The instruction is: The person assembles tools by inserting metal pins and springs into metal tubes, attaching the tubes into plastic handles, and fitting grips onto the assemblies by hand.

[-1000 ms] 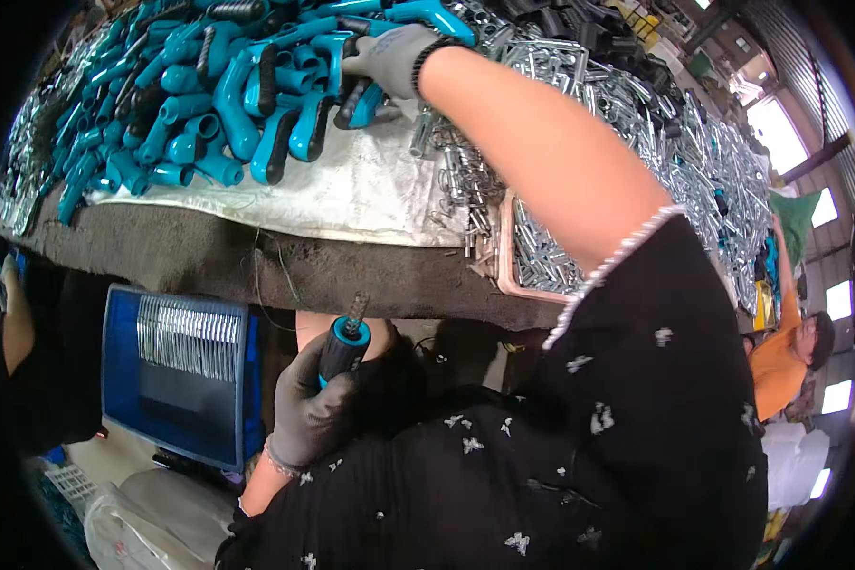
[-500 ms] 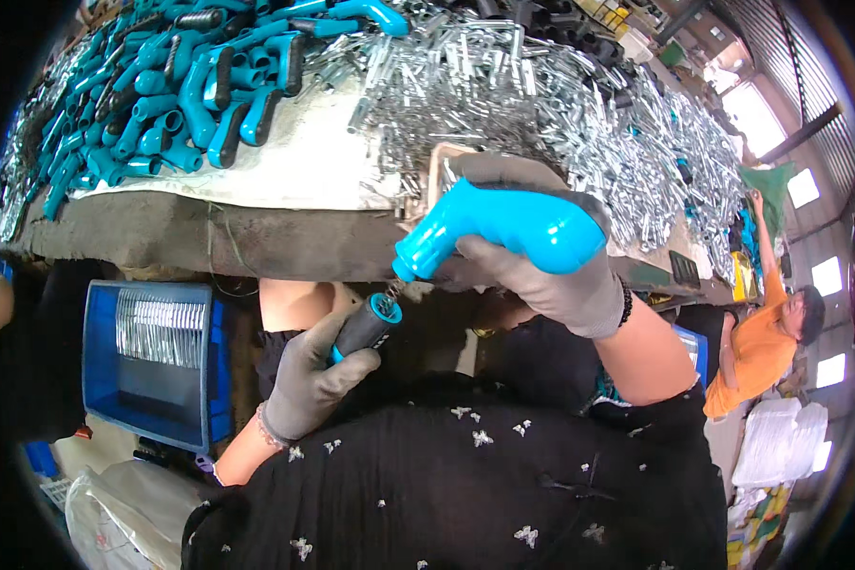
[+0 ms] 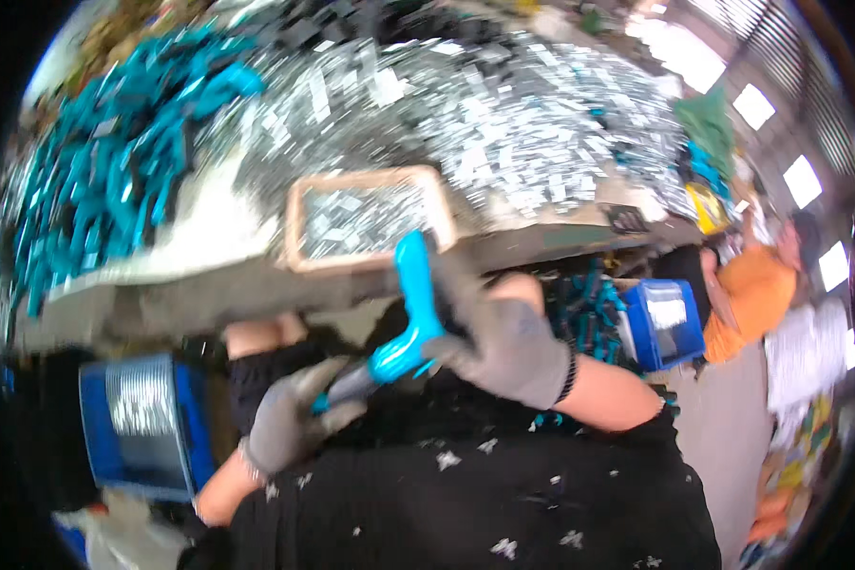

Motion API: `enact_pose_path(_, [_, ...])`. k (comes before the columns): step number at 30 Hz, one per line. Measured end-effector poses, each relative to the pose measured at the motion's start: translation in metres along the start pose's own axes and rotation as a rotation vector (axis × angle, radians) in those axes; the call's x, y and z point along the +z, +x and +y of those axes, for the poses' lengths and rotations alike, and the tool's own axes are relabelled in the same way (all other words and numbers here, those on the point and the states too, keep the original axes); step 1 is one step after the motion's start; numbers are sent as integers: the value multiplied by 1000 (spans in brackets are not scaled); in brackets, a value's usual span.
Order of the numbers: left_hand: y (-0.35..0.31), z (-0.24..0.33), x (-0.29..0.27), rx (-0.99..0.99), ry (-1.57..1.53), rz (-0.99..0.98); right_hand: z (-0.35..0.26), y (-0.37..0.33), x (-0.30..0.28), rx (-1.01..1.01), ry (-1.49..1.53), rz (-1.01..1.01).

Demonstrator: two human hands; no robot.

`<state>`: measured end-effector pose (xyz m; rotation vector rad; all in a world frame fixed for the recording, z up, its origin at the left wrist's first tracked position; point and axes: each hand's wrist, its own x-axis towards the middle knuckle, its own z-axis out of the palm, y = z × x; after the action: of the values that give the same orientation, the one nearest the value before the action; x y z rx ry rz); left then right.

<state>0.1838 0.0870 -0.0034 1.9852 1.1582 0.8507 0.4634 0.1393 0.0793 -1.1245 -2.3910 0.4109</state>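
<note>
Below the pale tray (image 3: 295, 228), gloved hands (image 3: 524, 356) grip a glossy, bent turquoise housing (image 3: 420, 309) and dark cylinder (image 3: 354, 384).

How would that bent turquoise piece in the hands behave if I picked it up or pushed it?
The bent turquoise piece is probably stiff: it looks like moulded plastic, with a firm bend. Its glossy highlights suggest a smooth surface that may be slippery. Pushed, it would likely rock or swivel rather than roll straight, because of that bend.

No lettering or numbers can be read.
</note>
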Motion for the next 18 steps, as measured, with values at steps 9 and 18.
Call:
enact_pose_path(9, [19,17,6,91,194,-145,43,-39,-15,-128,28,-219])
enact_pose_path(18, [51,0,53,-228,-495,-234,39,-43,10,-191,1019,514])
